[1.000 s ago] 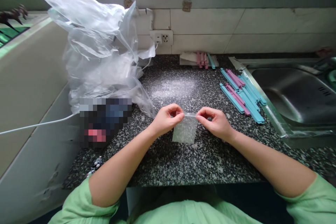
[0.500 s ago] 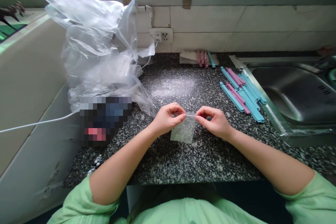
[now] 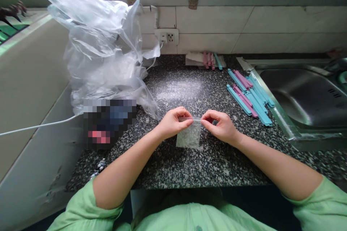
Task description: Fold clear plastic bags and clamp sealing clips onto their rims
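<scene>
A small clear plastic bag (image 3: 188,136) hangs over the speckled countertop (image 3: 217,166), held along its top edge. My left hand (image 3: 176,122) pinches the top edge at its left part between thumb and fingers. At the right corner of that edge, my right hand (image 3: 220,126) pinches too, thumb against forefinger. The top edge is stretched level between both hands. The speckled counter shows through the bag; whether anything lies inside I cannot tell.
Several blue and pink bag clips (image 3: 248,95) lie beside the steel sink (image 3: 303,95). More clips (image 3: 209,60) rest on folded plastic by the wall. A large crumpled clear plastic bag (image 3: 105,54) stands at the left, behind a pixelated dark object (image 3: 111,121). A white cable (image 3: 40,127) runs there.
Both hands keep their pinch on the bag and have barely moved. The bag's top edge shows slightly more, and its lower part has shifted a little.
</scene>
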Action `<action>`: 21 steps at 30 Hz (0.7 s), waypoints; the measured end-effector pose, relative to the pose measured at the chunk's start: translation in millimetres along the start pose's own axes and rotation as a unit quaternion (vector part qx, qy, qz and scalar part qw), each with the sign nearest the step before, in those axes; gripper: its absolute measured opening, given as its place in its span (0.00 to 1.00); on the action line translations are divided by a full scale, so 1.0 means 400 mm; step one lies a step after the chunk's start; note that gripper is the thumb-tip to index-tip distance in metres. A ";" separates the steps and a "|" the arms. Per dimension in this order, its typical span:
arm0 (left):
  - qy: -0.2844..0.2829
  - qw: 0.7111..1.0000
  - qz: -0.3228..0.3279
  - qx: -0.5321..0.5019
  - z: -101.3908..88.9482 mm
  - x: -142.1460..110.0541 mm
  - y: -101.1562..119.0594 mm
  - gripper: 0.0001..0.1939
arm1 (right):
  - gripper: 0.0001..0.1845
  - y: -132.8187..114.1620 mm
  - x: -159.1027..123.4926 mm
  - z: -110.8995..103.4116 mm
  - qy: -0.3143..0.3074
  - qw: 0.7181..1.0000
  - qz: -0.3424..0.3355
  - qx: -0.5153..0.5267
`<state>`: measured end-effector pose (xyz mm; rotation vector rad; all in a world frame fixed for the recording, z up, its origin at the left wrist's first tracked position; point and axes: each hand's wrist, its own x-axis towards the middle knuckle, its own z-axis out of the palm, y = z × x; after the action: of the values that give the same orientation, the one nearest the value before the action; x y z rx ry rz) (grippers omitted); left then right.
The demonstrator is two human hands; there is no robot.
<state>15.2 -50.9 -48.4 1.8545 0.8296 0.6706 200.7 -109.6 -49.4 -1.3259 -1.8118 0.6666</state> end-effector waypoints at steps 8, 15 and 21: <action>0.016 0.999 0.030 -0.004 0.004 -0.001 0.002 0.05 | 0.07 0.000 -0.001 0.000 -0.006 1.000 -0.006 0.010; 0.018 0.999 0.032 0.003 0.008 0.000 0.000 0.05 | 0.07 0.001 -0.002 0.001 -0.006 1.000 -0.009 -0.002; 0.012 1.000 0.026 0.005 0.010 -0.001 0.000 0.05 | 0.07 0.001 -0.002 0.002 -0.006 1.000 -0.016 -0.006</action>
<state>17.8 -53.4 -49.8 1.8865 0.8035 0.7249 200.6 -110.3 -50.4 -1.3004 -1.8451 0.6485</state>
